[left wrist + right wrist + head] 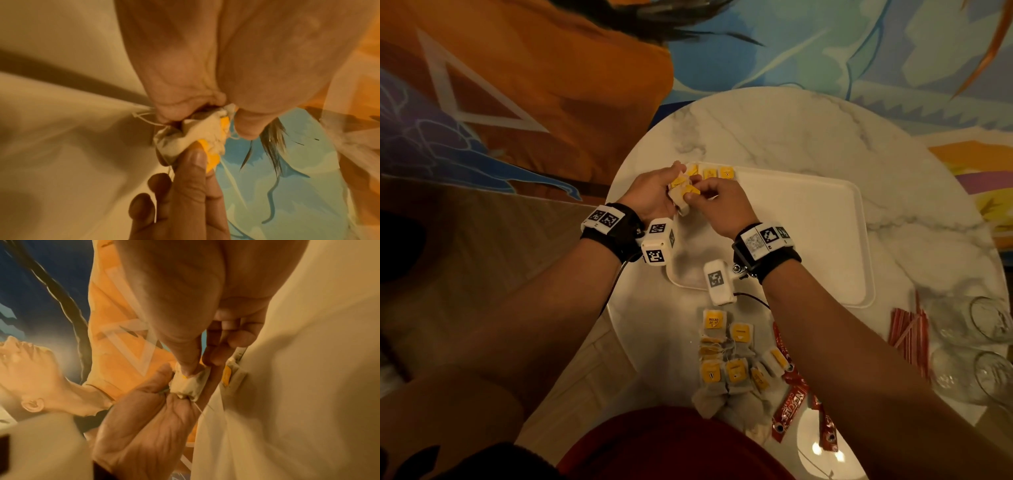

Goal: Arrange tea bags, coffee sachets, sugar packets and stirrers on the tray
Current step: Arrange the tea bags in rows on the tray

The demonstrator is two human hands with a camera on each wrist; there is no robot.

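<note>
Marble tabletop (808, 137), round and pale, with a painted wall behind it, and on it sits the white tray (808, 222). Both hands meet over the tray's far left corner. The left hand (654, 195) clutches a small bundle of tea bags (681, 192), fingers curled round it, while the right hand (719, 205) pinches one yellow-tagged bag at the bundle's near side, thumb and forefinger closed on it. Just beyond the fingers, a short row of tea bags (710, 172) already lies along the tray's far edge, running rightward. My read: the pinched bag goes to the row's open right end, so the right hand is the nearer one. Still waiting on the table: loose tea bags (732, 359), red coffee sachets (791, 404) and red stirrers (911, 335) beside the glasses (989, 342). Sugar packets I cannot pick out.
</note>
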